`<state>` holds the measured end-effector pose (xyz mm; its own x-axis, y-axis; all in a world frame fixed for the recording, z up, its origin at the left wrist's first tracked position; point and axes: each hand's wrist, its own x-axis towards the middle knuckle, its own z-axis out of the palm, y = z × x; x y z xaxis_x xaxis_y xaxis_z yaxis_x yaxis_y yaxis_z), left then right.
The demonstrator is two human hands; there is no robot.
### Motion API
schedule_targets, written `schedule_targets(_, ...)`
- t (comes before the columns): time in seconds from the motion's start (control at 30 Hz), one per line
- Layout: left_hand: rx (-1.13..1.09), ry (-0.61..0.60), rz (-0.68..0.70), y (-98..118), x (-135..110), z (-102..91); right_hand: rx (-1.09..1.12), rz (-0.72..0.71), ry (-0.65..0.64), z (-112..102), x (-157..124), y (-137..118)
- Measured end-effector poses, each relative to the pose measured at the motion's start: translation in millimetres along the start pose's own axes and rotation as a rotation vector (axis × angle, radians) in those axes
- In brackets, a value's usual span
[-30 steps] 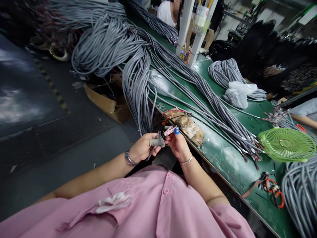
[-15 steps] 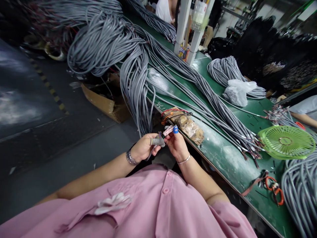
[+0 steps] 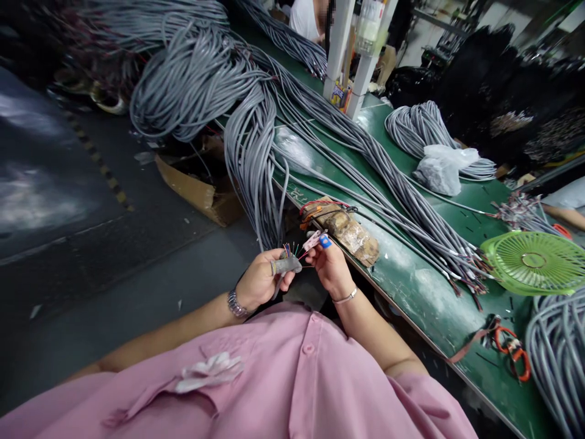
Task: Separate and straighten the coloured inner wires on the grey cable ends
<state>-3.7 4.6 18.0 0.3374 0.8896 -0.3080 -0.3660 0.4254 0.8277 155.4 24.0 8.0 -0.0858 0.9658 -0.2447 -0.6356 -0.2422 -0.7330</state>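
Observation:
My left hand is closed around the end of a grey cable, held just off the bench's near edge. Thin coloured wires fan out of its stripped tip. My right hand is closed beside it, pinching one fine wire drawn from that tip, and it also carries a small pink tool. A blue wrap covers one right fingertip. A watch sits on my left wrist and a thin bracelet on the right.
A brown taped block with orange wires lies on the green bench by my hands. Grey cable bundles run across it and hang over the edge. A green fan, a plastic bag, a cardboard box and another person's arm are around.
My hands have drawn slightly apart, and the coloured wires now fan out more from the cable tip. The view has shifted a little.

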Motion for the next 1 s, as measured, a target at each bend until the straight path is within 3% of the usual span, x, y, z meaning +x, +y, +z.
schedule_targets(0.5, -0.012, 0.037, -0.074, -7.5, 13.9, 2.7, 0.113, 0.054, 0.016, -2.4, 6.0, 7.4)
schedule_targets(0.7, -0.018, 0.035, 0.031, -9.2, 5.8, 0.1, 0.100, 0.099, 0.034, -3.1, 3.8, 1.9)
schedule_targets(1.0, 0.050, 0.095, 0.215, -14.2, -1.8, 2.4, -0.033, -0.027, -0.018, -4.7, 2.3, 5.4)
